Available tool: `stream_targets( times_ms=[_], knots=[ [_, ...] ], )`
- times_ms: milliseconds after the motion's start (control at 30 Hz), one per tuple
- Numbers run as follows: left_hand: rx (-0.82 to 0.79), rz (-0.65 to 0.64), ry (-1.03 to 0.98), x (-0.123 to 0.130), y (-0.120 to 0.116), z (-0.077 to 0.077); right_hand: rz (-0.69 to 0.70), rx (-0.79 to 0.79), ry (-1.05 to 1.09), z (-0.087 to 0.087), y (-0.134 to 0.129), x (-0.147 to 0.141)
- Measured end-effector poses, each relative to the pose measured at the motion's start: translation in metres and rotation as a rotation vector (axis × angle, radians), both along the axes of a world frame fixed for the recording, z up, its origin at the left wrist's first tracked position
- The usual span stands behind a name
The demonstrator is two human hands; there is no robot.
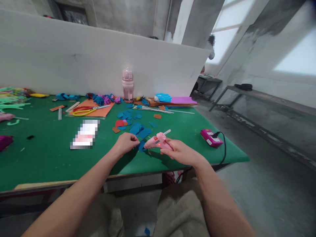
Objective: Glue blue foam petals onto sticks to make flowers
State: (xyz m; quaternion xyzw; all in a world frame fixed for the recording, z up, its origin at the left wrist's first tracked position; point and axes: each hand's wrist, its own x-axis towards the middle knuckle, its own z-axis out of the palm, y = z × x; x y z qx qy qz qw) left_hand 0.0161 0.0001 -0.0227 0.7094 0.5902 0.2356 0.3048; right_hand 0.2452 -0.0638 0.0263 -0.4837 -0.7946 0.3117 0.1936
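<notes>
My right hand is wrapped round a pink hot glue gun, which has a clear glue stick poking out of its back. The gun's nozzle points left, at a small blue felt piece. At that piece's left edge, the fingers of my left hand are pinched together on it. Just beyond both hands lie larger blue felt pieces. Farther back are several small blue cutouts, a red round piece and brown pieces.
A pink bottle stands against the white partition. Yellow-and-red handled scissors rest on an orange sheet. A blurred white rectangle lies left of my hands. A purple power box with a black cable sits at the right.
</notes>
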Motion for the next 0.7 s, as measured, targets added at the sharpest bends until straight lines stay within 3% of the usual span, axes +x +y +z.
stream_targets(
  times_ms=[700],
  knots=[
    [-0.012, -0.017, -0.002, -0.0003, 0.0007, -0.0017, 0.047, 0.018, -0.076, 0.0005, 0.0005, -0.0007]
  ],
)
